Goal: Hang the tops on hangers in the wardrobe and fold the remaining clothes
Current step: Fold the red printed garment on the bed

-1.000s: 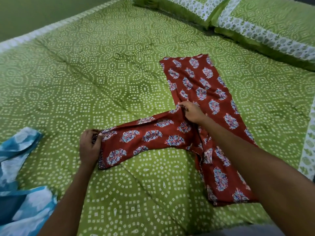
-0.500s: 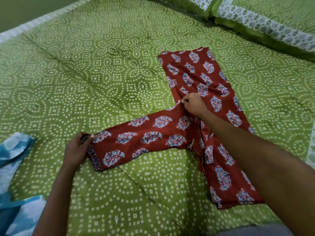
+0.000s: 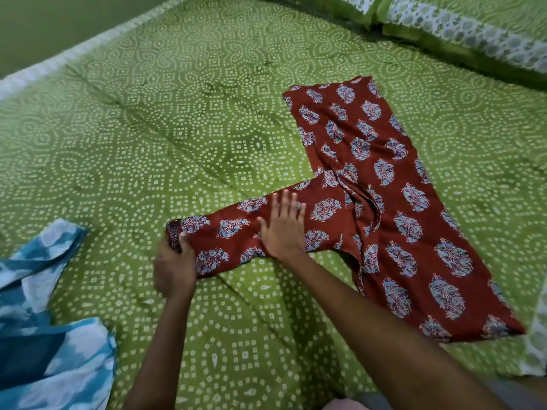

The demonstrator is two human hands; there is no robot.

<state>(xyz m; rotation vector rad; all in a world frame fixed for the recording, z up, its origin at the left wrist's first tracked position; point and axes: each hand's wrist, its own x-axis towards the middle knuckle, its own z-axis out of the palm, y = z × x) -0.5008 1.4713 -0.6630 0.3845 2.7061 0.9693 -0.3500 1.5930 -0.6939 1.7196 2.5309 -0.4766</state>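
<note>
A red printed garment (image 3: 384,179) with blue and white motifs lies flat on the green bed, its body running from the far middle to the near right. One sleeve (image 3: 231,232) stretches out to the left. My left hand (image 3: 174,261) grips the cuff end of that sleeve, thumb on top. My right hand (image 3: 282,226) presses flat on the middle of the sleeve with straight, spread fingers.
A blue and white tie-dye garment (image 3: 38,315) lies crumpled at the near left. The green dotted bedsheet (image 3: 177,119) covers the bed. Two matching pillows (image 3: 461,28) sit at the far right. The bed's white-trimmed left edge (image 3: 74,54) runs along the far left.
My right hand left the armpit area of the garment and moved left onto the sleeve, opening flat. My left hand still holds the cuff.
</note>
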